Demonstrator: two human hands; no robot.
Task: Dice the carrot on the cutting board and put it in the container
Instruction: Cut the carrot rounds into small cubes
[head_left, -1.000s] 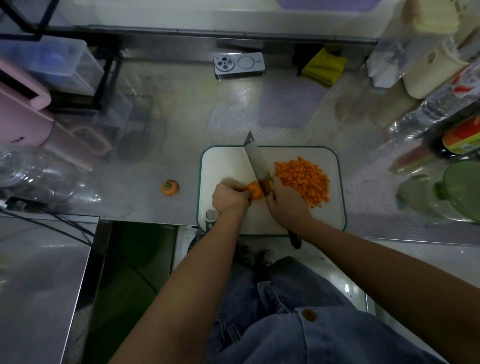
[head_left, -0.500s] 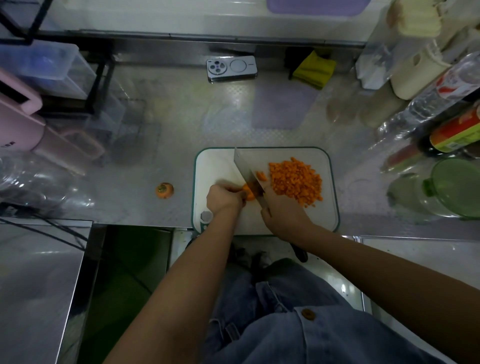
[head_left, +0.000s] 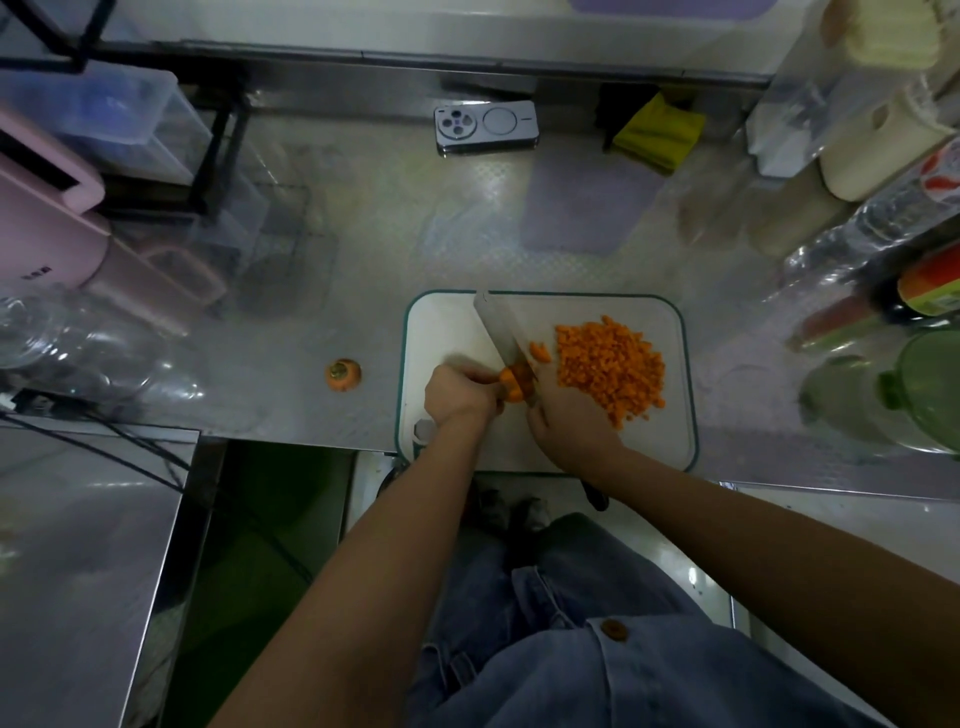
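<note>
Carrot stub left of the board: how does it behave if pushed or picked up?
The carrot stub looks round, so it probably rolls on the shiny metal counter when nudged. Short and solid: likely stiff and light. Small, so a pinch may slip.

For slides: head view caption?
Left hand holds orange carrot stub, right hand cuts with steel knife on white green-rimmed cutting board.

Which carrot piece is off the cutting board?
The carrot end, alone on the counter left of the cutting board; the diced pile and the piece being cut lie on it.
</note>
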